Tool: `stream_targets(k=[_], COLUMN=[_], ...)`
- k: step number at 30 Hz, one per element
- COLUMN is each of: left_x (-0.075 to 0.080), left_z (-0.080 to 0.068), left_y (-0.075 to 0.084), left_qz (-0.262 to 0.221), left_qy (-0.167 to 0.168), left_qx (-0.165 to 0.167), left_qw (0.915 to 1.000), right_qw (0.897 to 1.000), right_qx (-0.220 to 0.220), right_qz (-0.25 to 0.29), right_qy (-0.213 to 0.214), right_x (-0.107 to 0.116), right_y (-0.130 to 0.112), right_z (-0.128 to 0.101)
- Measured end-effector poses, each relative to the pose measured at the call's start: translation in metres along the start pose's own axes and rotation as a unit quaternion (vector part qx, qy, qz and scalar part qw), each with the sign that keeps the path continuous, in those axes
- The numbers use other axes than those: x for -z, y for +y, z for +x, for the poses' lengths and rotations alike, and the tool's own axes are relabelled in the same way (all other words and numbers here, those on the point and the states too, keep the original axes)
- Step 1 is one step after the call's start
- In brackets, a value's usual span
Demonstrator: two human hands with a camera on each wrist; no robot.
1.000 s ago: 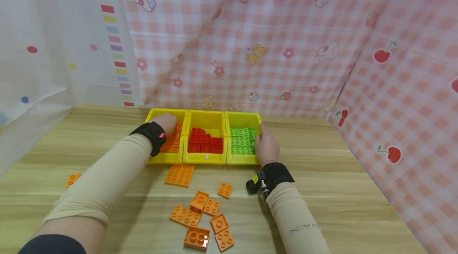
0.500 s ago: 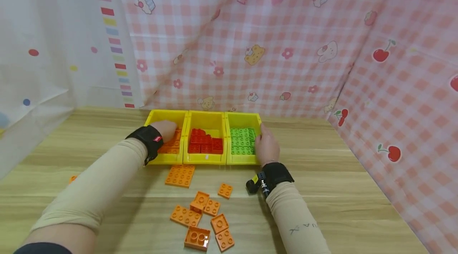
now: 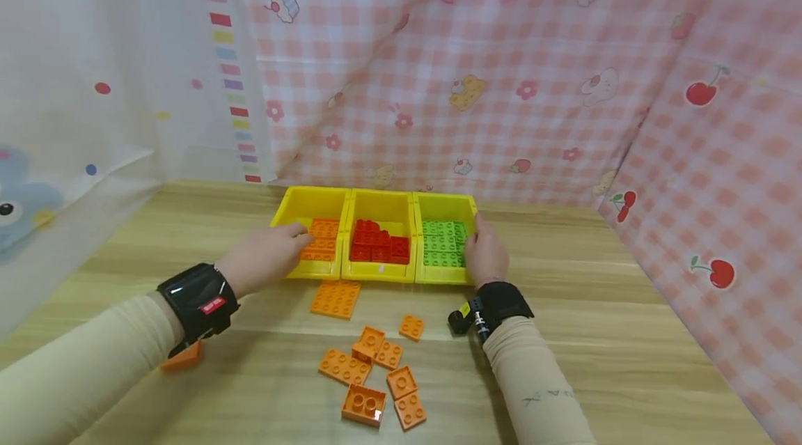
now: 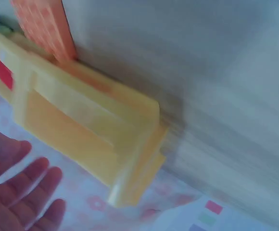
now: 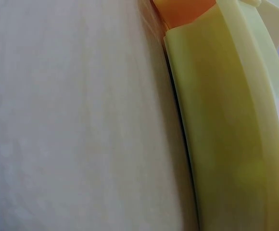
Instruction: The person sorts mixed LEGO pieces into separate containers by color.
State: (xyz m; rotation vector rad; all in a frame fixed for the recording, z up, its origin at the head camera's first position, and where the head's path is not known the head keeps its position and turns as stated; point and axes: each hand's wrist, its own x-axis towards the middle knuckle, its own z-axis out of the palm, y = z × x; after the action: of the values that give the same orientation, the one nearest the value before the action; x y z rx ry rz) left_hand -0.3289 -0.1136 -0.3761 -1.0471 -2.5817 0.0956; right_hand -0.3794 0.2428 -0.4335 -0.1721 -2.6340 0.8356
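Note:
Three joined yellow bins (image 3: pixel 316 198) stand at the back of the wooden table. The left bin holds orange bricks (image 3: pixel 322 241), the middle one red bricks (image 3: pixel 378 247), the right one green bricks (image 3: pixel 442 244). My left hand (image 3: pixel 266 257) hovers at the left bin's (image 4: pixel 91 130) near-left corner with fingers spread and nothing in it (image 4: pixel 19 192). My right hand (image 3: pixel 485 253) rests against the right bin's outer wall (image 5: pixel 235 120), fingers lying along it. The left wrist view is blurred.
Loose orange bricks lie in front of the bins: a large plate (image 3: pixel 335 299), a small square (image 3: pixel 411 327) and a cluster of several (image 3: pixel 372 375). One more orange brick (image 3: pixel 182 358) lies under my left wrist. Patterned cloth walls (image 3: pixel 532 83) enclose the table.
My left hand has drawn back out of the left bin toward its near-left corner, empty. The right hand has stayed against the right bin.

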Motion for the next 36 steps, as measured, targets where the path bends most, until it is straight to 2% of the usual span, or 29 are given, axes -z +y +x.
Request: stream_targets(k=[2,4,7,10,12,15,21,28,31,34,36], left_x=[0.005,0.007,0.005,-0.001,-0.004,-0.009,-0.016,-0.016,-0.018,-0.033,-0.029], left_z=[-0.012,-0.024,-0.037,-0.041,-0.042,-0.040,-0.041,-0.043,-0.045,-0.048,-0.049], left_y=[0.010,0.022,0.044,0.063,0.072,0.078,0.082,0.083,0.075,0.053,0.042], left_qz=[-0.009,-0.038,-0.091,-0.109,-0.104,-0.092,-0.099,-0.106,-0.116,-0.135,-0.129], left_qy=[0.023,0.023,-0.024,-0.081,-0.109,-0.120,-0.111,-0.100,-0.092,-0.071,-0.052], left_qx=[-0.028,-0.062,-0.117,-0.161,-0.168,-0.171,-0.198,-0.203,-0.198,-0.193,-0.178], left_qw=[0.9993,0.9971,0.9887,0.9777,0.9742,0.9736,0.9689,0.9683,0.9690,0.9692,0.9741], right_qw=[1.000,1.000,1.000,1.000,1.000,1.000,1.000,1.000,1.000,1.000,1.000], right_qx=[0.001,0.001,0.003,0.002,0.001,-0.002,0.002,0.001,-0.001,-0.003,-0.003], right_qz=[0.003,0.002,0.002,-0.001,-0.001,-0.005,-0.004,0.002,0.004,0.004,0.003], right_qy=[-0.002,0.001,0.006,0.011,0.012,0.015,0.011,0.009,0.010,0.009,0.010], right_x=[0.001,0.001,0.001,0.002,0.003,0.003,0.001,0.000,0.000,-0.001,-0.001], right_y=[-0.001,-0.001,-0.001,0.001,0.002,0.002,-0.001,-0.001,0.000,0.000,-0.001], right_z=[-0.001,-0.001,-0.001,-0.001,-0.001,-0.001,0.000,0.000,0.000,0.000,0.000])
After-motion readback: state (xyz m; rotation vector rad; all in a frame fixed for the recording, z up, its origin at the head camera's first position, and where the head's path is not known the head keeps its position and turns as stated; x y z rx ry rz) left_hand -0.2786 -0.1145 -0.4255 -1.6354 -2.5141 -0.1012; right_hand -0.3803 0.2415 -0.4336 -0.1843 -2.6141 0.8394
